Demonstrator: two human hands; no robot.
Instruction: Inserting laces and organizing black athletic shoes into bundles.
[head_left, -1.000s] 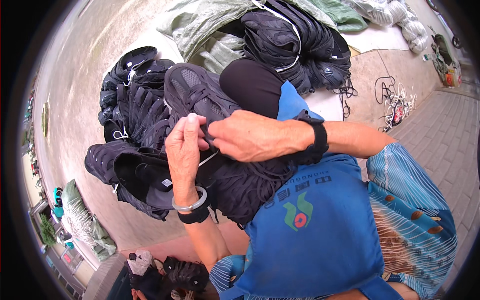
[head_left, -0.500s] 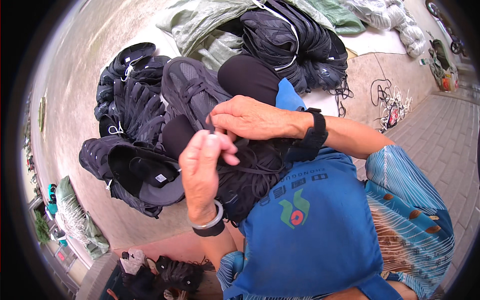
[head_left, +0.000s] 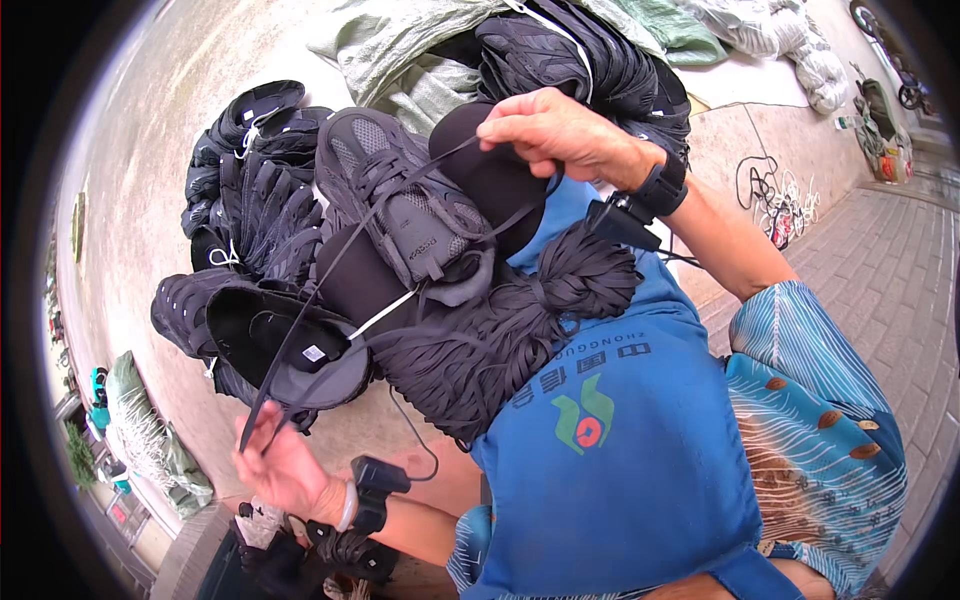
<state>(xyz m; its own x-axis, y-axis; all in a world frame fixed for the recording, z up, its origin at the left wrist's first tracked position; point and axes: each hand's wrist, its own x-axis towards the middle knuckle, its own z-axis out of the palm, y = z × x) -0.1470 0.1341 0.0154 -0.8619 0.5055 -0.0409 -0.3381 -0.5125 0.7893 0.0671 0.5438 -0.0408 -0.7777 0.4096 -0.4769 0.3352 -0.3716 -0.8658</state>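
A dark grey shoe upper (head_left: 424,232) rests across my lap, its tongue and lacing eyelets facing up. My right hand (head_left: 565,135) is raised above its far right side, fingers pinched on a flat dark shoelace (head_left: 345,246). Stretched diagonally, the lace runs down to my left hand (head_left: 290,468), whose fingers are closed on it at the lower left. Another length hangs from my right hand toward the shoe upper. Between the upper and my blue apron (head_left: 650,450) lies a thick bundle of dark laces (head_left: 490,350).
Strung stacks of black shoe uppers (head_left: 270,195) lie to the left, with an open one (head_left: 285,345) nearest me. Another tied bundle of uppers (head_left: 590,65) sits at the back beside a pale green woven sack (head_left: 390,60). Loose laces (head_left: 785,200) are strewn on the right.
My hands have moved apart from close together over the shoe upper: left toward the lower left, right up and away. The lace is now stretched between them, and the lace bundle is uncovered.
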